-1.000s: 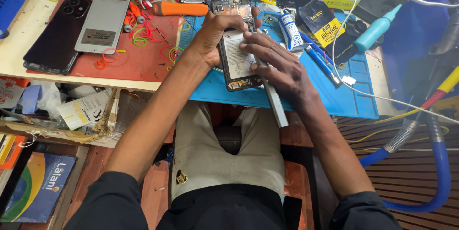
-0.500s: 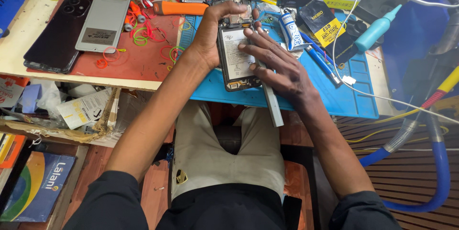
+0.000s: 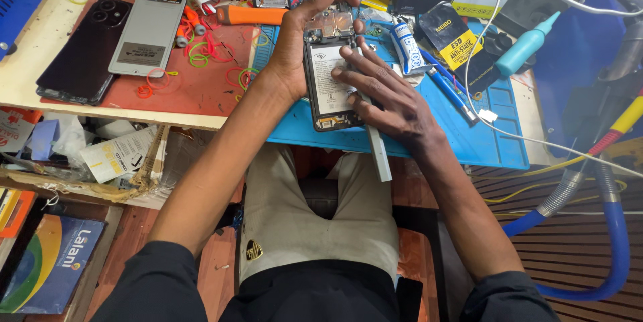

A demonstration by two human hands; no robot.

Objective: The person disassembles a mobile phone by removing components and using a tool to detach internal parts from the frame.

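Note:
An opened phone with its back cover off lies on the blue work mat, showing its white battery and circuit board. My left hand grips the phone's left side and top edge. My right hand rests on the phone from the right, fingertips pressing on the battery. A grey flat tool sticks out from under my right hand toward me; whether the hand holds it is unclear.
A dark phone and a grey back panel lie on the red mat at left, with rubber bands. An orange-handled tool, glue tube, teal bottle, packets and cables crowd the back. Blue hose at right.
The view has shifted slightly. My left hand's fingers have slid up over the phone's top edge, and my right fingers have moved a little on the battery. The phone stays in place.

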